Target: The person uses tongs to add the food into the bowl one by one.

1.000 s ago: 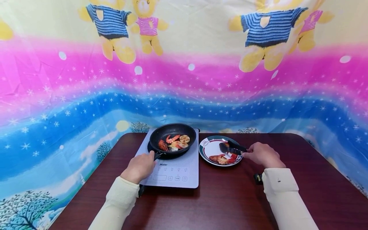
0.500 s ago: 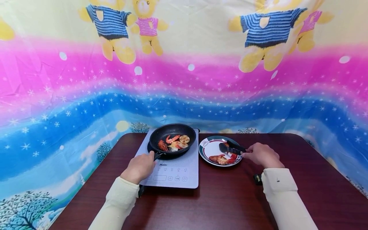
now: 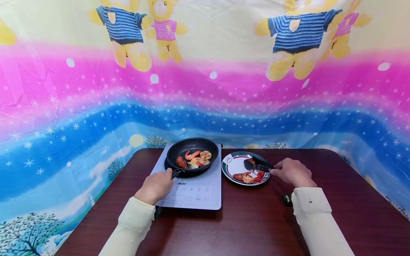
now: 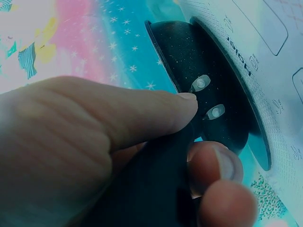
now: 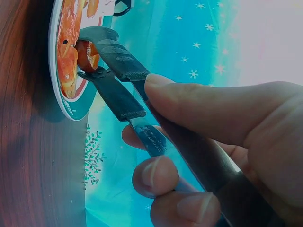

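Head view forward-down, wrist views close, sideways, right sharing the plate (image 3: 236, 165), left seemingly the pan (image 3: 184, 146)

the desk (image 3: 253, 224) is dark reddish-brown wood with a soft sheen, visible grain and rounded far corners. flat on it, left of centre, lies a pale cooktop (image 3: 211, 183) with haier lettering and touch symbols. just right of that sits a round white plate (image 3: 235, 166), its rim dark green with a red inner band.
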Demonstrator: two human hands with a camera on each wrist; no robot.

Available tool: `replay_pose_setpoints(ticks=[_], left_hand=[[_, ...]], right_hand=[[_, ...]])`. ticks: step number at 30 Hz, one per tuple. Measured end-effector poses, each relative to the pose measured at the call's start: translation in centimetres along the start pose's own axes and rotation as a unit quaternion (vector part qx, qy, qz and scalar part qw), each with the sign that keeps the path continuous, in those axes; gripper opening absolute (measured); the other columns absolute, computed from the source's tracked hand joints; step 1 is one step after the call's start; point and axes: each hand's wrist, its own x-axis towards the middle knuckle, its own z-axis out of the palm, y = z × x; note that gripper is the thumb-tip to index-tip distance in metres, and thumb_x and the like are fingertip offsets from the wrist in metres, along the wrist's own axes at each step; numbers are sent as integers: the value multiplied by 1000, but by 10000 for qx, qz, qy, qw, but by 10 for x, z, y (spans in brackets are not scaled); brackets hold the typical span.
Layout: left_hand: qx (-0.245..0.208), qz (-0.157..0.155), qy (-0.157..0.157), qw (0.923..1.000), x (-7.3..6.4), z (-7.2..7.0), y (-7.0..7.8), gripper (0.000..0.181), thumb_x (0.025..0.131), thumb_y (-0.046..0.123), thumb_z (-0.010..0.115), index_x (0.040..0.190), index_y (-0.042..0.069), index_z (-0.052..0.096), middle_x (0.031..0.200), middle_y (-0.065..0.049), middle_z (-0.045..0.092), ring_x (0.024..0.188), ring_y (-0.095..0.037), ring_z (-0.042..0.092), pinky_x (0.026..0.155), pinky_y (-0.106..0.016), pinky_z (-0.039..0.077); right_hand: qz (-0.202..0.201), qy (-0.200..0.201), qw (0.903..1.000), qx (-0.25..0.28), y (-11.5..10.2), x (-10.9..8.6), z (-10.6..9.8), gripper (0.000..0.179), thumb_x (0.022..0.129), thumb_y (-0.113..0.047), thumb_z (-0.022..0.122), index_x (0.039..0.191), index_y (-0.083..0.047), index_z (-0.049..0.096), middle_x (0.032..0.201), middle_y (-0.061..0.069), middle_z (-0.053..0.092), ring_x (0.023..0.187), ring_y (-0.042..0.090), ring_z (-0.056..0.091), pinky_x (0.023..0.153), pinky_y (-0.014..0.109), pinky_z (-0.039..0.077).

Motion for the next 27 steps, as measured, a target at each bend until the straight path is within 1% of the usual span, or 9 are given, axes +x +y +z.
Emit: replay_pose_setpoints(ticks=[5,10,12,13,15,17,18,20,27], left_hand=[[-4,-11,-1,10000,0,0,0,31,96,22,60,113,-3,54,76,-11,58,62,-21,53,58,-38,46],[-11,-15,-8,10000,0,0,0,30,96,22,60,112,-3,54,74,-11,58,61,-21,52,58,-38,45],[2,-16,-10,10000,0,0,0,31,96,22,60,114,-3,54,75,-11,58,62,-21,53,58,-38,45],[12,-18,-12,10000,0,0,0,32,96,22,60,114,-3,54,75,-11,59,62,-21,53,58,-39,45],[16,-14,-17,10000,0,0,0,32,96,22,60,115,-3,54,75,-11,59,62,-21,53,59,-39,46],[6,-19,-30,10000,0,0,0,33,96,22,60,116,-4,54,76,-12,59,63,-21,53,59,-39,46],[1,-21,-38,10000,0,0,0,34,96,23,59,117,-4,54,77,-12,59,63,-21,53,60,-39,46],[-3,-18,-40,10000,0,0,0,33,96,22,59,117,-4,54,77,-12,59,63,-21,54,60,-39,46],[7,-20,-22,10000,0,0,0,31,96,22,60,114,-3,54,76,-11,58,62,-21,53,59,-39,46]], right_hand=[[-1,52,10000,34,0,-1,0,52,90,-39,66,126,-2,62,122,28,58,96,39,58,64,47,46],[12,95,9999,128,-1,-1,-1,45,90,-40,65,118,-4,67,93,16,65,79,28,55,61,42,43],[4,136,9998,137,-1,-1,-2,46,91,-40,65,119,-4,67,92,15,65,78,27,54,60,41,42],[-7,149,9998,126,-1,-1,-2,47,91,-41,65,120,-4,66,94,17,65,79,29,54,60,42,43],[-16,186,9998,89,-2,-1,-3,52,90,-42,64,124,-2,63,108,22,64,86,33,57,62,45,45],[-29,230,9997,49,-2,-1,-3,56,90,-43,64,128,-1,60,121,27,59,95,38,57,65,48,47],[-28,231,9997,46,-2,-1,-3,57,90,-43,64,129,-1,59,124,28,57,98,40,57,67,49,47],[-36,239,9997,42,-3,-2,-3,58,90,-43,64,130,-1,58,125,28,56,101,41,56,68,50,47],[-72,268,9996,71,-4,-2,-4,57,90,-42,65,128,0,59,121,28,59,96,38,58,66,49,47]])
